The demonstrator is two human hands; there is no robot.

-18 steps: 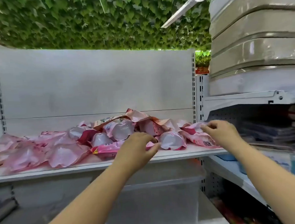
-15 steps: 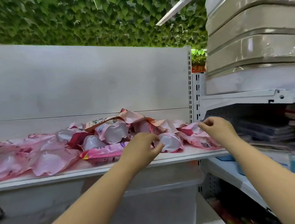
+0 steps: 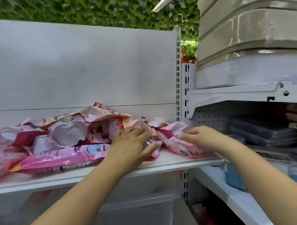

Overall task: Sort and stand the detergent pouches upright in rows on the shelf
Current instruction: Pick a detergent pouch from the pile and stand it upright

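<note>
Left hand (image 3: 132,143) rests flat on heaped pouches (image 3: 68,132); right hand (image 3: 196,137), at 3 o'clock, grips a pouch (image 3: 178,145). Lifting could topple neighbours off the shelf (image 3: 180,162).

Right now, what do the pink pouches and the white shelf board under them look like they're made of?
The crumpled pink detergent pouches look like thin, glossy plastic film: they crease, sag and catch highlights. The flat white shelf board looks like painted sheet metal with a smooth satin finish and thin folded front edge, though coated board can't be ruled out.

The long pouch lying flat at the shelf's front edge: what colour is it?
Bright pink long pouch, yellow at its left tip; head view.
</note>
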